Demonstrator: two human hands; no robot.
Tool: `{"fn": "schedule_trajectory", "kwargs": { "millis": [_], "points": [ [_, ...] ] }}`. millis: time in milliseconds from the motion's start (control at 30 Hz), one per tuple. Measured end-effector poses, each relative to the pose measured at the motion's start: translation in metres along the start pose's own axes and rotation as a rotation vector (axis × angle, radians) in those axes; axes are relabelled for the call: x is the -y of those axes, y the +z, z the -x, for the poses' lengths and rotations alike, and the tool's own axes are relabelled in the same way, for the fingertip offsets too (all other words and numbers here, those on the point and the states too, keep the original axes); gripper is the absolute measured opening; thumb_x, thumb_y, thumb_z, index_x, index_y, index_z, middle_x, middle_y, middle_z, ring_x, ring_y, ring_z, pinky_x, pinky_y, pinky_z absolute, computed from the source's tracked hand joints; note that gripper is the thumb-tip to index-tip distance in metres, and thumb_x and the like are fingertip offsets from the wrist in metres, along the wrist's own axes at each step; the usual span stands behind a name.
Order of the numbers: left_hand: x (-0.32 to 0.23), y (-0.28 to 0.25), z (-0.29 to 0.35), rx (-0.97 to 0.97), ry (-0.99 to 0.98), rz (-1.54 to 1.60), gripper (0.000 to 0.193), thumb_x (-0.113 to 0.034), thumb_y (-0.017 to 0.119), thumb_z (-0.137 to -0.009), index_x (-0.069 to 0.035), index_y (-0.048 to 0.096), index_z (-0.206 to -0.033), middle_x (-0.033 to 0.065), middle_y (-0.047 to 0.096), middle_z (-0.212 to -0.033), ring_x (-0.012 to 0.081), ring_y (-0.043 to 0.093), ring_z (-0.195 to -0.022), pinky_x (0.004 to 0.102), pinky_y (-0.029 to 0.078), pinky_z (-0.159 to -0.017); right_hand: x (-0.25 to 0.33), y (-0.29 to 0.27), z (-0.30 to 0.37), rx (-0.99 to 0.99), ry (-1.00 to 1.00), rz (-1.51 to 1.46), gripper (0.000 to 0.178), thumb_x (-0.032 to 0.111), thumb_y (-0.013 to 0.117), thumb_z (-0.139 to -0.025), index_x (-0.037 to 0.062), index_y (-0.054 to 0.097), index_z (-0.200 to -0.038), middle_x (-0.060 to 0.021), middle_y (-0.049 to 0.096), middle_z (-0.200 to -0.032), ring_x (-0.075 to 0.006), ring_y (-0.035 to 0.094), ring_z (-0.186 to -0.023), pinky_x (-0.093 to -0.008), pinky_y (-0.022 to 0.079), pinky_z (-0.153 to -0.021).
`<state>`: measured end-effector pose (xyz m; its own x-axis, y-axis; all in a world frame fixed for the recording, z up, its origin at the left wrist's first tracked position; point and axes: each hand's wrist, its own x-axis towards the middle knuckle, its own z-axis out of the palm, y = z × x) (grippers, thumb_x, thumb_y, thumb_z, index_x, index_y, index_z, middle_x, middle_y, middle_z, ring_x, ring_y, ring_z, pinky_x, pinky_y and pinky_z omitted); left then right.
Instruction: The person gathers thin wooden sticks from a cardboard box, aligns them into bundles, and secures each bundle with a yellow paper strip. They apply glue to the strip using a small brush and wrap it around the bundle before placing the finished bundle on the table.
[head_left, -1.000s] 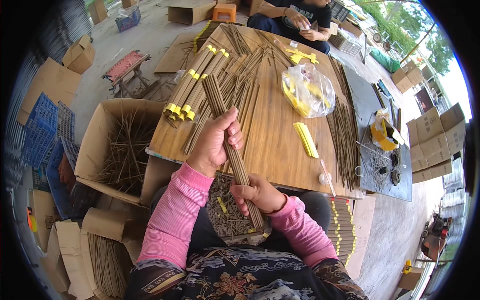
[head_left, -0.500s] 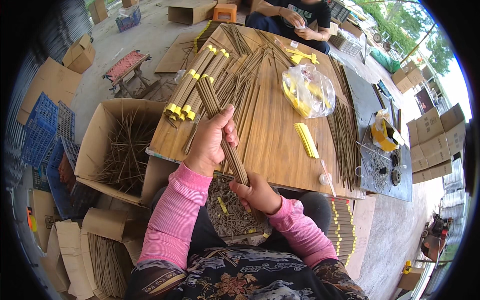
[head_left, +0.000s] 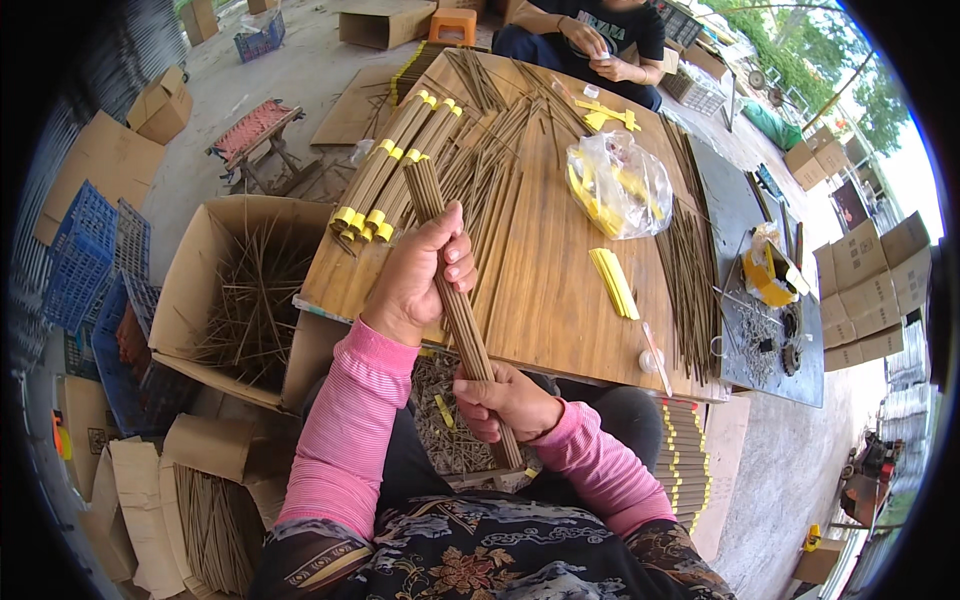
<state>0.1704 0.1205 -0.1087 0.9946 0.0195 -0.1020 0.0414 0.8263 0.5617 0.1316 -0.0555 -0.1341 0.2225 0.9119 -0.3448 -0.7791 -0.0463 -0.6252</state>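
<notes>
At the near edge of the bench (head_left: 545,300), left hand (head_left: 418,265) and right hand (head_left: 515,398) hold the stick bundle (head_left: 467,335), fingers closed around it; judged step: evening it; next move likely requires level ends.

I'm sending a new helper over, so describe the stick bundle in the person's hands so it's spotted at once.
Start at the wooden table. At its near edge, the left hand, and the right hand lower in the view, grip a slanting bundle of thin brown sticks. Unlike the yellow-banded bundles lying beyond it, this one shows no yellow band.
</notes>
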Motion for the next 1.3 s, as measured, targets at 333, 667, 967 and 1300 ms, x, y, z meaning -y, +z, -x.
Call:
{"fn": "schedule_trajectory", "kwargs": {
  "millis": [333,667,967,1300],
  "points": [
    [0.004,0.004,0.000,-0.222,0.090,-0.104,0.026,-0.030,0.059,-0.084,-0.014,0.046,-0.069,-0.0040,0.042,-0.055,0.0067,0.040,-0.043,0.0213,0.036,-0.041,0.004,0.007,0.000,-0.305,-0.095,0.466,0.016,0.017,0.053,-0.087,0.0070,0.043,-0.080,0.0014,0.039,-0.053,-0.0071,0.038,-0.039,-0.0209,0.032,-0.034],
    [-0.001,0.006,0.000,-0.218,0.113,-0.119,0.023,-0.028,0.058,-0.085,-0.013,0.046,-0.072,-0.0044,0.041,-0.054,0.0067,0.040,-0.042,0.0219,0.036,-0.041,0.001,0.002,-0.003,-0.327,-0.116,0.569,0.017,0.020,0.053,-0.088,0.0073,0.043,-0.080,0.0012,0.039,-0.052,-0.0074,0.039,-0.037,-0.0215,0.033,-0.033],
    [0.023,0.004,0.002,0.055,-0.072,0.087,0.025,-0.030,0.057,-0.085,-0.013,0.047,-0.070,-0.0046,0.039,-0.054,0.0064,0.038,-0.043,0.0215,0.036,-0.042,0.010,-0.007,0.006,0.065,0.021,-0.190,0.018,0.018,0.054,-0.087,0.0060,0.045,-0.077,0.0002,0.043,-0.055,-0.0092,0.042,-0.040,-0.0223,0.036,-0.037],
    [0.018,0.001,0.001,0.126,-0.064,0.132,0.023,-0.029,0.053,-0.088,-0.012,0.046,-0.075,-0.0048,0.038,-0.053,0.0065,0.036,-0.040,0.0216,0.034,-0.039,0.010,0.002,0.008,0.098,0.048,-0.242,0.021,0.017,0.056,-0.085,0.0061,0.043,-0.072,-0.0007,0.046,-0.055,-0.0098,0.045,-0.041,-0.0227,0.037,-0.037]
  ]
}}
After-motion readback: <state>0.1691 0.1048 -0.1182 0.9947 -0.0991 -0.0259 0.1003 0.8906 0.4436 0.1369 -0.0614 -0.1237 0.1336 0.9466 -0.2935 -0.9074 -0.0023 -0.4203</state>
